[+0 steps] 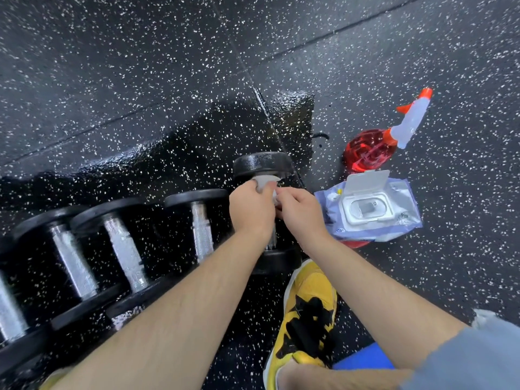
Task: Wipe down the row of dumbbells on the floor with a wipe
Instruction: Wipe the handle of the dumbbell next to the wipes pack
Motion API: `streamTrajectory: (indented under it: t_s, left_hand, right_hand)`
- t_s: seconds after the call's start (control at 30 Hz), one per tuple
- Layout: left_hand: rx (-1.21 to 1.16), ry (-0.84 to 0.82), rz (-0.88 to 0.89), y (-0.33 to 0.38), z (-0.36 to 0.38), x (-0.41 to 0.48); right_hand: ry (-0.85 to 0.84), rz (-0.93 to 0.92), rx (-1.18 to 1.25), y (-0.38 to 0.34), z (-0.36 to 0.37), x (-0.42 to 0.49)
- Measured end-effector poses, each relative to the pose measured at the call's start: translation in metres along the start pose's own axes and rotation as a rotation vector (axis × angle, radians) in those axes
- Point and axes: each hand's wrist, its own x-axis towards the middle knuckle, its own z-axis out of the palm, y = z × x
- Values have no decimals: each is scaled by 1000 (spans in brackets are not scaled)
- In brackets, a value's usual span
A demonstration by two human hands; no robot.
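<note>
2 hands meet on 1 white wipe (264,182). The left hand (251,209) has its fingers curled round the bunched cloth, and the right hand (298,212), at the left hand's 3 o'clock, pinches an edge of the same cloth with curled fingertips, so that the knuckles almost touch. Both forearms come in from 6 o'clock and, with the hands, cover most of the steel handle of the rightmost dumbbell (261,164). Only its far black head, at 12 o'clock of the grip, and part of its near head show. The wipe's free end lies against the inner face of that far head.

At 3 o'clock of the right hand, just beside this dumbbell, lies a wipe pack (371,209) with its lid flipped open. Beyond the pack, at about 1 o'clock, a red spray bottle (374,147) lies on its side, white trigger head pointing away. At 5 o'clock a yellow shoe (306,313) with black laces has its toe near the dumbbell's near head. The speckled black floor (422,263) is wet and glossy from 9 to 12 o'clock of the hands.

4 more dumbbells (125,257) lie side by side in a row running off toward 8 o'clock, handles roughly parallel, the last cut by the frame edge
</note>
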Motion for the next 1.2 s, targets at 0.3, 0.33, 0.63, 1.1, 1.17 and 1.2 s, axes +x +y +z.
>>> streamTrajectory:
  t_s: [0.3, 0.33, 0.63, 1.1, 1.17, 1.2]
  left_hand:
    - [-312, -70, -237, -7, 5, 11]
    - [-447, -128, -323, -8, 3, 13]
    - [-181, -48, -51, -10, 2, 5]
    - [-381, -28, 53, -22, -2, -23]
    - [-423, 1, 32, -22, -2, -25]
    - [-433, 19, 24, -23, -1, -25]
  right_hand:
    - [2, 116, 124, -3, -6, -1]
    - [3, 118, 119, -3, -6, -1]
    - [173, -50, -9, -7, -3, -4]
    - [146, -251, -483, -13, 14, 0]
    - [100, -109, -461, -20, 15, 7]
    - [71, -39, -419, -23, 15, 10]
